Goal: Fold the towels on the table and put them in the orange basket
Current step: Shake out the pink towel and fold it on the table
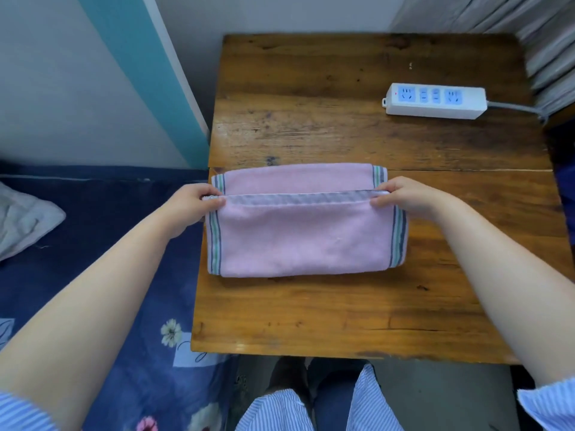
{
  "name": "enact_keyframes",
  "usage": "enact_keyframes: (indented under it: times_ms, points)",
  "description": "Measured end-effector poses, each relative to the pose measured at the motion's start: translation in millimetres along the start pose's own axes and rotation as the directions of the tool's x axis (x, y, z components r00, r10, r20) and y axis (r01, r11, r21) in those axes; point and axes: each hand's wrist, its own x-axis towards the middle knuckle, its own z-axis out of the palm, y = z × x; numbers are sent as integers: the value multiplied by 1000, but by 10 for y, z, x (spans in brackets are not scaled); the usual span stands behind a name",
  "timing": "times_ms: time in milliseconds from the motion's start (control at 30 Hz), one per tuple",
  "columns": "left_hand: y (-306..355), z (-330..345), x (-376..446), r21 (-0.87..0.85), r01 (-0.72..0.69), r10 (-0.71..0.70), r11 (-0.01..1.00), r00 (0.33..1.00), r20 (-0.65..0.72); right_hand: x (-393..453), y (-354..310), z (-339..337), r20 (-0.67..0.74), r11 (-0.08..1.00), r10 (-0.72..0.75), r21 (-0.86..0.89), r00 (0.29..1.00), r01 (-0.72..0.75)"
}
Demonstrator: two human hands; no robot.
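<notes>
Worn, dark-stained wooden desk [342, 126] with scratches, scuffs and a seam running across its top, set into a corner. Beyond its far edge, a pale wall; to the left, a slanting teal panel [149, 76] with a white border. On the far right part of the desk, a white power strip with blue sockets [435, 101], its grey cable [513, 107] trailing off to the right toward stacked pale layers [553, 51] at the edge of view.

Nearer, toward the left edge of the desk, a pink terry towel with green and blue striped ends [305, 237], lying partly folded, its upper layer doubled over with a striped hem across the middle. Left hand [194, 202] pinching the left end of that hem between thumb and fingers; right hand [404, 195] pinching the right end likewise, hem pulled straight between them, slightly lifted.

Left of the desk, a bed with a navy floral cover [93, 244], a pale quilted pillow [25, 219] on it. Below the near edge, grey floor and striped blue-white clothing [280, 412].
</notes>
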Motion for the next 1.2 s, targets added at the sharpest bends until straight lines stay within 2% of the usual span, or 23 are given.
enact_keyframes:
  times_ms: [100, 233, 367, 533, 633, 700, 867, 933, 1000, 1067, 1133, 1200]
  points:
    - [15, 18, 158, -82, -41, 30, 996, 991, -133, 160, -122, -115, -69, 992, -22, -122, 997, 13]
    - [68, 55, 333, -79, -84, 57, 993, 956, -289, 323, -252, -217, -178, 989, -120, -107, 977, 102]
    - [123, 141, 525, 92, 4, 30, 996, 929, -368, 552, -269, -192, -228, 980, -115, -186, 967, 72]
    - [112, 194, 746, 154, 43, 30, 987, 897, -441, 798, -205, -132, -346, 962, -169, -260, 923, 79]
    - [51, 217, 832, 249, 135, -6, 959, 888, -460, 900, -154, -106, -405, 951, -217, -291, 888, 100]
    - [14, 248, 867, 297, 189, -36, 936, 891, -453, 967, -110, -101, -431, 929, -247, -359, 868, 87]
    - [4, 285, 885, 332, 201, -5, 921, 862, -507, 1032, 17, -92, -518, 829, -315, -558, 796, -35]
    - [35, 330, 809, 351, 181, 49, 919, 829, -557, 978, 57, -28, -579, 802, -310, -585, 754, -120]
    - [55, 450, 652, 385, 102, 158, 917, 794, -587, 868, 49, 91, -641, 801, -328, -578, 694, -156]
    - [38, 705, 428, 495, -8, 289, 869, 821, -493, 708, -33, 359, -630, 784, -412, -613, 659, -95]
    - [16, 1042, 198, 578, -99, 333, 810, 889, -314, 579, -127, 750, -559, 715, -546, -699, 625, 0]
    - [-46, 1333, 56, 635, -125, 300, 762, 938, -176, 506, -196, 1138, -448, 672, -560, -738, 697, 66]
